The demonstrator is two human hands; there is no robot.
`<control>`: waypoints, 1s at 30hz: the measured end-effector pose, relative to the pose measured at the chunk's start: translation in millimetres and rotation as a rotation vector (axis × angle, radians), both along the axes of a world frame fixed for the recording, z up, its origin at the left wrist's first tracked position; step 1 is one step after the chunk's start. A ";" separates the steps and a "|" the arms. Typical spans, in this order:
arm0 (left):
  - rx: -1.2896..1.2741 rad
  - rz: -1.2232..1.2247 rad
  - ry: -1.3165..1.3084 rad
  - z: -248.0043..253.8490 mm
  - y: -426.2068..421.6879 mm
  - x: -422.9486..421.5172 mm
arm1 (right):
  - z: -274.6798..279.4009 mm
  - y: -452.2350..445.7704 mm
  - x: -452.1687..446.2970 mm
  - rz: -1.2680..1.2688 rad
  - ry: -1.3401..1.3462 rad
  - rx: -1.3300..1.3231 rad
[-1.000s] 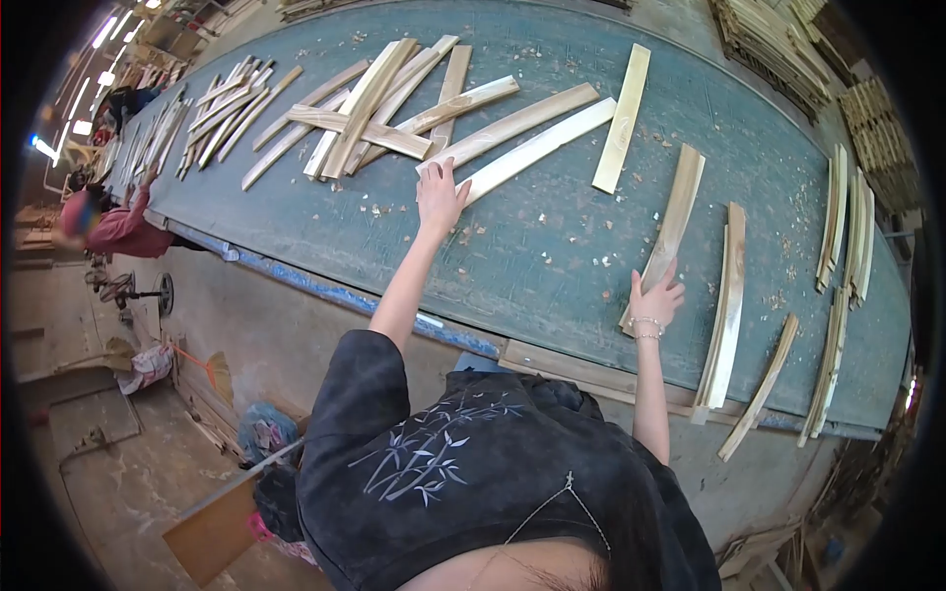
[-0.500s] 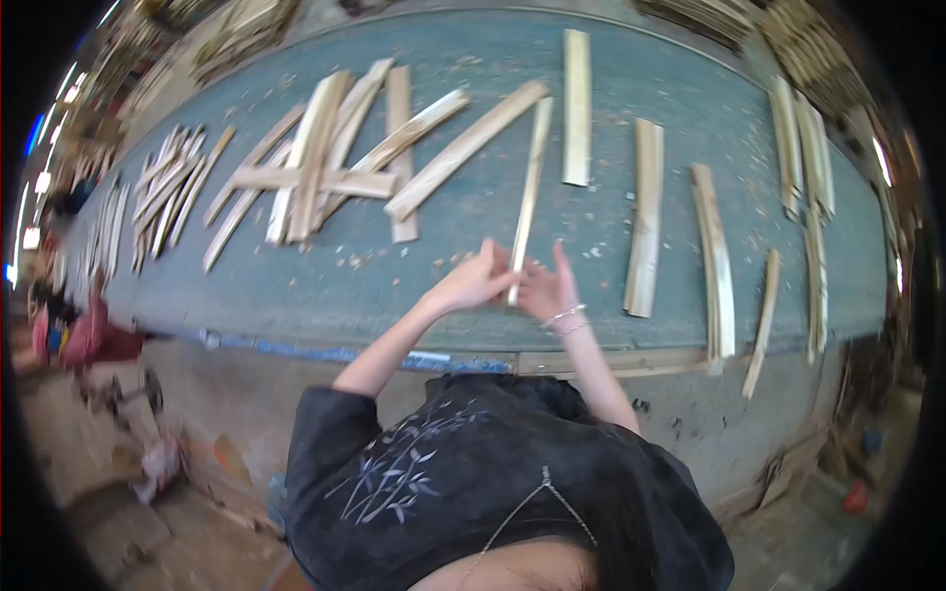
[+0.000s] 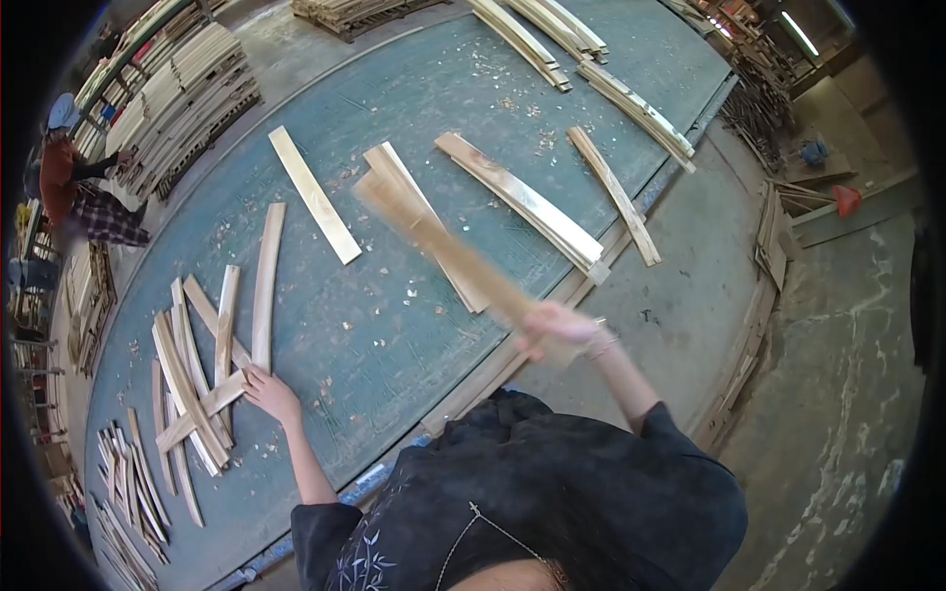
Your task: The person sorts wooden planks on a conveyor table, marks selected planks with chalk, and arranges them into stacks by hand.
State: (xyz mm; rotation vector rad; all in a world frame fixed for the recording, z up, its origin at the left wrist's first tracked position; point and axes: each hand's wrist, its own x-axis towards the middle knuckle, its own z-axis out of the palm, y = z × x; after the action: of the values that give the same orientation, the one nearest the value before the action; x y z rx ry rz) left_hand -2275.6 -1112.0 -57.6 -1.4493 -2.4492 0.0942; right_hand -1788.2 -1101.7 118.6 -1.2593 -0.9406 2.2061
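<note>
My right hand (image 3: 560,331) is closed around the near end of a wooden strip (image 3: 443,246), raised over the table and smeared by motion. Under that strip lies a small stack of pale strips (image 3: 455,274). My left hand (image 3: 271,394) reaches to a loose pile, its fingers closed at the right end of a wooden strip (image 3: 205,412) lying across other strips. A longer strip (image 3: 268,286) ends right by those fingers. Beside the pile, several strips (image 3: 187,394) overlap at angles.
The blue-green table (image 3: 394,345) carries wood chips, a single pale board (image 3: 315,195), a stack of strips (image 3: 522,202), a narrow strip (image 3: 613,195) and thin sticks (image 3: 133,483). Far off, a person (image 3: 74,182) stands near stacked boards (image 3: 187,98). A red object (image 3: 847,200) lies right.
My hands have separated from the narrow pale strip they were both at. The left has moved to the pile, while the right now swings a wider strip. The view has turned.
</note>
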 end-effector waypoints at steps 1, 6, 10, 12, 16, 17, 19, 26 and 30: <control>-0.028 0.023 -0.007 6.4 0.0 3.5 | 25.9 8.4 23.2 -0.035 -0.231 0.092; -0.046 0.026 -0.007 21.9 -4.2 19.8 | 73.5 72.8 156.9 -0.207 -1.145 0.489; -0.445 0.052 -1.137 55.8 -22.4 47.2 | 84.7 136.0 250.7 -0.208 -1.527 0.647; -0.269 0.170 -1.843 104.6 -32.4 99.8 | 67.4 162.3 292.5 -0.258 -1.623 0.726; 0.208 0.321 -2.328 144.0 -39.2 180.4 | 46.7 188.3 339.1 -0.321 -1.906 0.683; 0.330 0.366 -2.530 138.4 -36.7 185.6 | 46.9 193.3 344.2 -0.322 -1.902 0.687; 0.540 0.513 -2.717 130.2 -29.6 195.3 | 42.2 193.7 350.2 -0.303 -1.982 0.662; 0.524 0.416 -2.397 124.3 4.3 242.2 | 13.6 179.9 370.8 -0.194 -2.131 0.716; 0.654 0.360 -2.521 135.2 13.4 282.4 | -19.1 195.9 409.8 -0.072 -2.141 0.724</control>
State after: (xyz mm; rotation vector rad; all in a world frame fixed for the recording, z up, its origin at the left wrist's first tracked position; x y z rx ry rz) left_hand -1993.2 -1098.5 77.6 0.0233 0.9739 1.4716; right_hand -1378.5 -905.8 99.5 -2.6595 -1.7649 -0.5001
